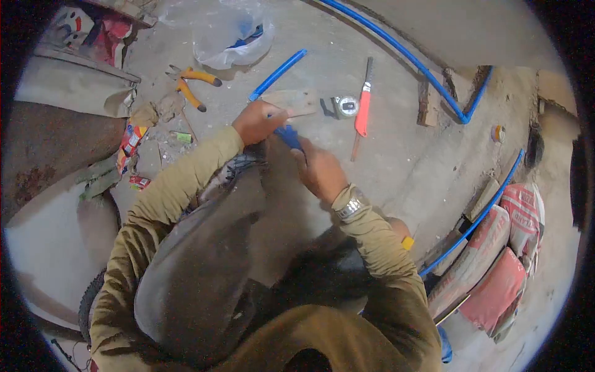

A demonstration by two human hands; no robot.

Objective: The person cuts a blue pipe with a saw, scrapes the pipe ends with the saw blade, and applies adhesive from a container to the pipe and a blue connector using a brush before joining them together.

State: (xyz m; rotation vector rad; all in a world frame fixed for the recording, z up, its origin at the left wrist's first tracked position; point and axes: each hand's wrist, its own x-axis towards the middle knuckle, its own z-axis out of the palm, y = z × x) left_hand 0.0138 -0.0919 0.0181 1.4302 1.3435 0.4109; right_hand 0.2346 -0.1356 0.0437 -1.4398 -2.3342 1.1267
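Observation:
A short blue piece [288,136] lies between my two hands. My left hand [257,122] is closed around its upper end, with the thumb on top. Lower down, my right hand [322,172] wraps round its other end. Just beyond my left hand, a blue pipe length [279,74] lies on the floor beside a flat wooden piece [291,102]. A tape measure [346,106] and a red-handled saw or knife [363,111] rest to the right. Yellow-handled pliers [197,77] lie open at the upper left.
A clear plastic bag [232,53] with blue bits stands at the top. Long blue pipe [396,44] bends across the upper right; another [477,220] runs beside filled sacks [474,260]. Wrappers [131,139] and debris lie left. A tape roll [498,133] is at right.

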